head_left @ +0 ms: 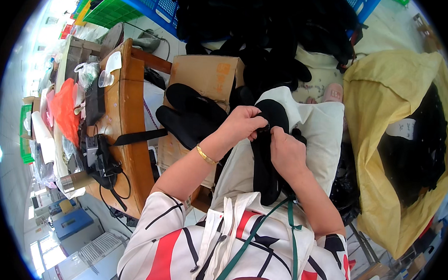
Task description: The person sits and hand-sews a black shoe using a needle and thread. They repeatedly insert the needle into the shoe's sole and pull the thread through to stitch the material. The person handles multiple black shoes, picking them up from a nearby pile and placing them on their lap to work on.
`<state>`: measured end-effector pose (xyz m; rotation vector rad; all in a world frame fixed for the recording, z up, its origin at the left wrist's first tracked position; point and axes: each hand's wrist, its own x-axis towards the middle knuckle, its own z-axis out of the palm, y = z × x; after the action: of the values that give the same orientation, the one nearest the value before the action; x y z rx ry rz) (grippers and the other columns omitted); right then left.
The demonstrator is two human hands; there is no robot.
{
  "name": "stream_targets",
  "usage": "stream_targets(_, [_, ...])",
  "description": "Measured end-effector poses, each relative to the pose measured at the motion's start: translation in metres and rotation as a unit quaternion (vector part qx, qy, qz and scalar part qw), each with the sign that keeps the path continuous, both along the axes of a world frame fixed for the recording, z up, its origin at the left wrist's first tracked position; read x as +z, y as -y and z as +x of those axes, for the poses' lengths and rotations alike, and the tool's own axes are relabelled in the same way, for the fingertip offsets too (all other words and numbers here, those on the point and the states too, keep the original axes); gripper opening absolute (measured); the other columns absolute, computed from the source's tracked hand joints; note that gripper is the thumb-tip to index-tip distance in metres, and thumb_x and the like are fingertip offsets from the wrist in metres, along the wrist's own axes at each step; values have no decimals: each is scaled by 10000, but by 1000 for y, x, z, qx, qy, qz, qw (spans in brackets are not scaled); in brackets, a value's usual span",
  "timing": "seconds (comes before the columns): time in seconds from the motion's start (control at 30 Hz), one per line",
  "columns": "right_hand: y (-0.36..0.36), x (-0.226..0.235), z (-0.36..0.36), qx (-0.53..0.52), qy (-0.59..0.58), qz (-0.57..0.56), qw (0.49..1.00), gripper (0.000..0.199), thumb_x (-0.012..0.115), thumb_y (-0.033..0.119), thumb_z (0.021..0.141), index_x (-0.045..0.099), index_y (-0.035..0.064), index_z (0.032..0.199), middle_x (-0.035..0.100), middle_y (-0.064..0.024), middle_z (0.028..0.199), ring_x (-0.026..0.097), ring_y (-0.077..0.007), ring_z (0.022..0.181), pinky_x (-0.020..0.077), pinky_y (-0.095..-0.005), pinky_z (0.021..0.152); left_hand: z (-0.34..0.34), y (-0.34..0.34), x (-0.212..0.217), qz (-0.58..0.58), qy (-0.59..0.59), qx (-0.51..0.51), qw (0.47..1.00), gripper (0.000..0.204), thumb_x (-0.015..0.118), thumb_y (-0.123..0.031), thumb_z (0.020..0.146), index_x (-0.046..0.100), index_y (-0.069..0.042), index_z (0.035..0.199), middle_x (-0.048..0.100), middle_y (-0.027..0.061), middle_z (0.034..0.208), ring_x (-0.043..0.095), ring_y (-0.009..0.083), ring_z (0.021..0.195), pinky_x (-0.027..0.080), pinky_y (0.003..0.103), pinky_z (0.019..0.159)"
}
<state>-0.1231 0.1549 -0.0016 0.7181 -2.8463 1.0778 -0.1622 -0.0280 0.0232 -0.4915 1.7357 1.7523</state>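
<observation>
On my lap, over a whitish cloth [322, 138], lies a black shoe-shaped cloth piece [274, 111], long and soft, with rounded ends. My left hand [244, 123], a gold bracelet on its wrist, pinches the piece's upper part between thumb and fingers. Close beside it my right hand [287, 151] has its fingers closed on the same piece. Whether a small tool or thread sits between the fingertips I cannot make out. Similar black cloth pieces [185, 120] rest on a cardboard box [202, 70] left of my hands.
A blue crate [152, 6] heaped with black pieces stands ahead. To the right is an open yellow sack [370, 120] with black contents. A wooden table [132, 95] at left bears a black strapped device [97, 153], an orange bag [65, 107] and clutter. Pink footwear [333, 92] shows beyond my lap.
</observation>
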Motion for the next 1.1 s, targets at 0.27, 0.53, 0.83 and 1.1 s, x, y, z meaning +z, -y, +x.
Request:
stream_targets(0.27, [-8,11,-7,19,31,-33,999,72,569,48,878,527,40,935,622,-127,689,643,-312,632,493,-422,540,-2,1,1,7,9,-10,1000,90,651,-123,848,630,-62,785,601,-15,697,520,57,518,418,202,475])
stream_targets(0.53, [-4,11,-5,8,39,-37,999,60,567,56,884,527,48,928,623,-125,682,647,-307,628,497,-415,541,-8,3,-1,3,17,-42,999,141,639,-149,836,610,-60,730,585,-9,669,535,75,529,438,228,493])
stream_targets(0.83, [8,-3,1,-51,11,0,999,78,568,80,913,503,47,941,619,-120,669,644,-306,610,489,-434,513,-7,6,-2,69,45,-6,997,130,649,-143,854,620,-59,759,605,-4,694,569,82,529,463,222,475])
stream_targets(1.1, [-1,34,-29,-71,379,-233,893,145,589,82,908,509,20,1012,596,-159,681,613,-285,606,488,-362,588,1,5,-9,78,21,10,997,99,680,-126,861,660,-34,831,633,4,732,568,77,534,459,204,491])
